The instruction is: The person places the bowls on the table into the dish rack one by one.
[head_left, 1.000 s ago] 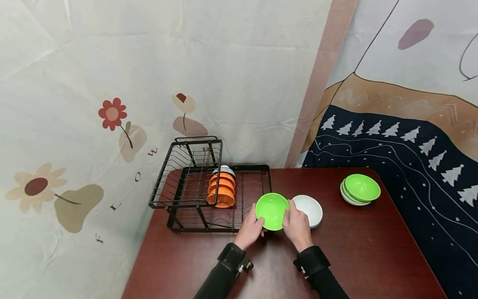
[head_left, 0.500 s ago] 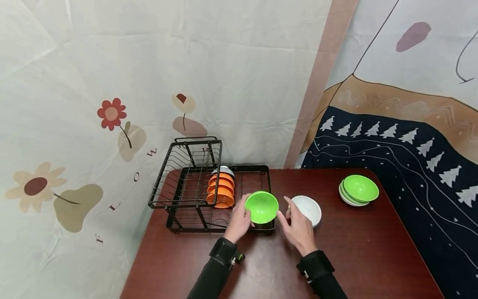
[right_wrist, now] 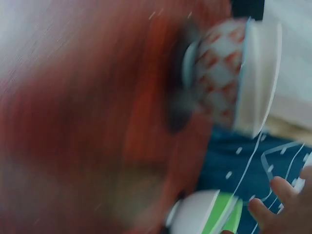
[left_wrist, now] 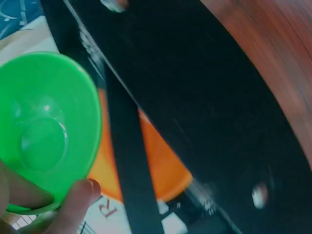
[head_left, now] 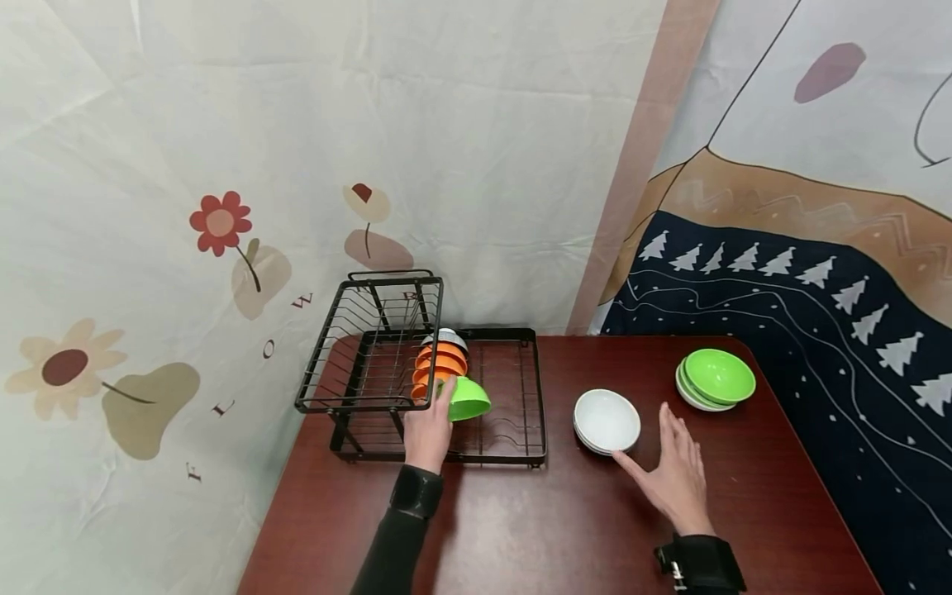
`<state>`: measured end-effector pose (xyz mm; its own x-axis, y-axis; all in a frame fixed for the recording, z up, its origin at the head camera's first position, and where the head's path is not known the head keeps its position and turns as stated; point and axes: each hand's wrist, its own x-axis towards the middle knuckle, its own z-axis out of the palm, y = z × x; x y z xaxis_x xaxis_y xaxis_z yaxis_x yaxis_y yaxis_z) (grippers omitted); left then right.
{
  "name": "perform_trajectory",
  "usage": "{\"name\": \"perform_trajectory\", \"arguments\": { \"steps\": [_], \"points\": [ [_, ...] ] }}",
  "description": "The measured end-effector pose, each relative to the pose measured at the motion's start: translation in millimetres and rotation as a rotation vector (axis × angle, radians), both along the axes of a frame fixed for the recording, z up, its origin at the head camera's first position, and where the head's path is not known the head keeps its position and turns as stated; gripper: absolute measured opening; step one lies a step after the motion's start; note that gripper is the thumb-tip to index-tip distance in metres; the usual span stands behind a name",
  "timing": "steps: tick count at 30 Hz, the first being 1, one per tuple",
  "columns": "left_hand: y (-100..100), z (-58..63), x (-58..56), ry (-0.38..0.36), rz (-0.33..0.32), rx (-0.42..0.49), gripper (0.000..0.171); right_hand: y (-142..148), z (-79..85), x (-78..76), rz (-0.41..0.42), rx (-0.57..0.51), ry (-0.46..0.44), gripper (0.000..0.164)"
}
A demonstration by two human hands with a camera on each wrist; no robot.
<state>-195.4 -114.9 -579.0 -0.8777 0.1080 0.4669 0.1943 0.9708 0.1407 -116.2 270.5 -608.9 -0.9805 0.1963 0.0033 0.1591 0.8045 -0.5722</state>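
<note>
My left hand (head_left: 429, 430) pinches the rim of a green bowl (head_left: 470, 400) tipped on its side, at the front of a row of orange bowls (head_left: 449, 364) in the black dish rack (head_left: 539, 405). In the left wrist view, thumb and finger grip the edge of that green bowl (left_wrist: 44, 131), and an orange bowl (left_wrist: 163, 165) shows behind black rack bars. My right hand (head_left: 678, 475) holds nothing; its fingers are spread, just right of a stack of white bowls (head_left: 606, 417). The right wrist view shows the stack's red-patterned outside (right_wrist: 219, 73), blurred.
A stack with a green bowl (head_left: 719, 376) on top and white below stands at the table's (head_left: 766, 479) back right. The rack's upper basket (head_left: 372, 347) overhangs its left side. A grey-white bowl (head_left: 449, 337) sits behind the orange ones. Printed cloth (head_left: 483, 149) hangs behind.
The green bowl, first held in both hands, has moved left into the rack in the left hand and tipped sideways. My right hand has let go and shifted right past the white bowls.
</note>
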Motion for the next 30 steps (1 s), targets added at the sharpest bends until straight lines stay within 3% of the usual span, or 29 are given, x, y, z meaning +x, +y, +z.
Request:
{"name": "perform_trajectory", "arguments": {
  "steps": [6, 11, 16, 20, 30],
  "points": [
    [-5, -1.8, 1.9, -0.021, 0.037, -0.167, 0.070, 27, -18.0, 2.0, 0.069, 0.000, -0.232, 0.146],
    [-7, -11.1, 1.2, 0.039, 0.054, -0.325, 0.067, 32, -33.0, 1.5, 0.103, -0.009, -0.344, 0.153],
    [-10, -22.6, -2.6, 0.124, 0.029, -0.428, 0.057, 31, -40.1, 2.5, 0.106, -0.018, -0.384, 0.152],
    [-11, -30.3, -4.6, 0.146, 0.032, -0.469, 0.054, 29, -44.0, 4.2, 0.114, -0.021, -0.403, 0.153],
    [-10, -33.5, -7.5, 0.034, 0.077, -0.496, 0.051, 32, -49.8, 3.6, 0.131, -0.001, -0.422, 0.153]
  ]
}}
